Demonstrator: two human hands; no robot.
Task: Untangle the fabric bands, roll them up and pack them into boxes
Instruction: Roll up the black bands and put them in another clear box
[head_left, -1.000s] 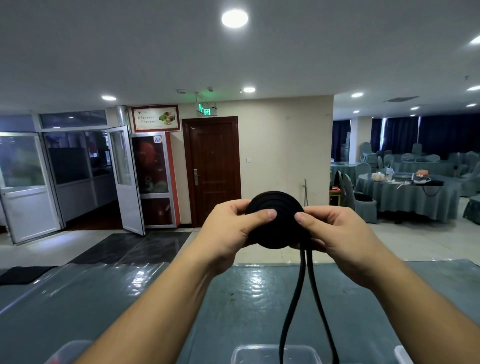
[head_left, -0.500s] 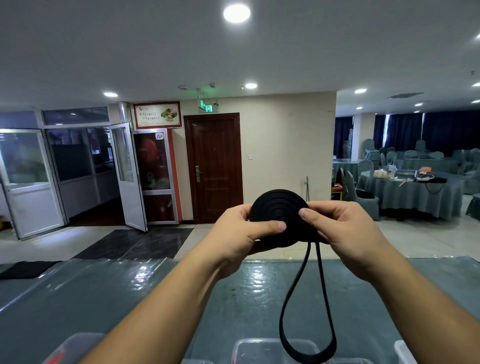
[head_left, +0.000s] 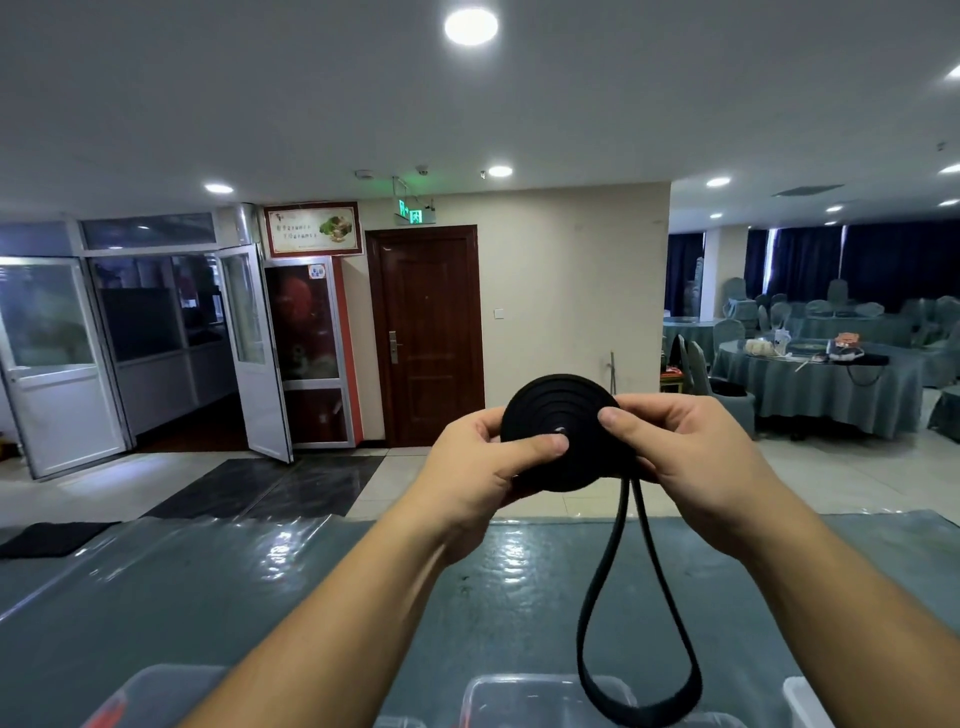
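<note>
1. Head view: banquet-hall surroundings are filling the background, with a dark wooden door (head_left: 428, 335) straight ahead, draped round tables (head_left: 826, 384) at far right, and a table under glossy teal covering (head_left: 208, 597) stretching out below the arms.
2. Up in the air over that table, a black fabric band (head_left: 563, 431) is showing as a tight flat coil with concentric ridges, and its unrolled tail is hanging down as a long loop (head_left: 636, 623) from the coil's lower right edge.
3. Clear plastic boxes are peeking in along the bottom edge: one at the left (head_left: 156, 696), one in the middle (head_left: 519, 699) and a corner at the right (head_left: 802, 701). What is lying inside them cannot be told.
4. Clamping the coil's left edge is the left hand (head_left: 478, 467), its thumb lying across the face near the centre.
5. Pinching the right edge is the right hand (head_left: 696, 462), thumb pressing on the face, the other fingers curling behind; the loop is dropping from just beneath this hand's fingers, and its bottom is hanging in front of the middle box.
</note>
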